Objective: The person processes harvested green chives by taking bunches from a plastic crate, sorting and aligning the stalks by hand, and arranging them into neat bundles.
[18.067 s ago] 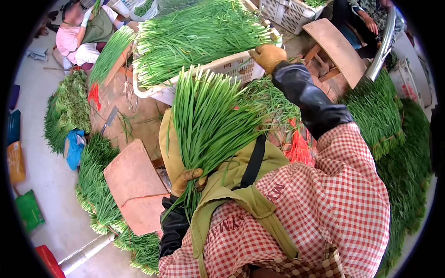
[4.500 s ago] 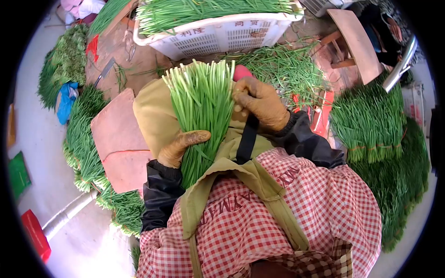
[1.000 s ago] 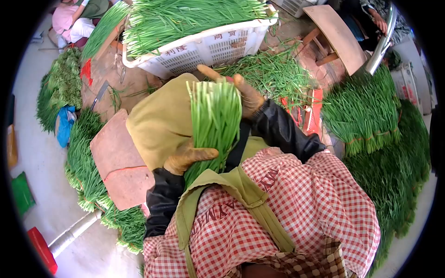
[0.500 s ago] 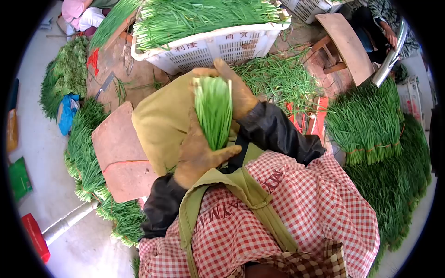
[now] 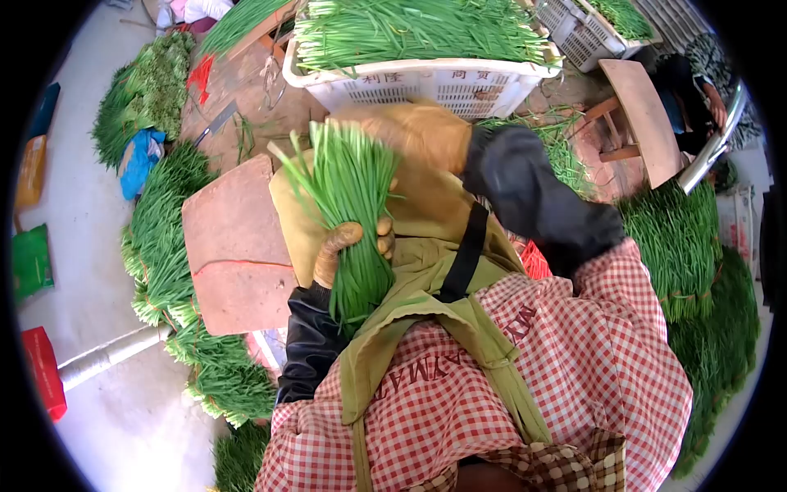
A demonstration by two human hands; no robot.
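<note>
Bunch in the left hand, pale ends toward the crate

The bunch was in front of the crate, above the apron. The left hand was clamped around its lower half, thumb on one side and fingertips showing on the other. From that hand the longer part of the bunch ran toward the crate, its long axis almost straight at the front wall with a slight lean to the left; the green ends pointed back to the chest.

The right hand was the one nearer the crate. It was blurred, just beside the pale ends, its forearm coming in from the right across the crate's near side. Whether its fingers were apart, together or touching the stems, I could not tell.

More greens filled the crate. Left of it lay a knife, and nearer the body a pink board and tied bundles. Right of the crate stood a stool, with loose stems on its near side and, well beyond the stool, another person's hand
</note>
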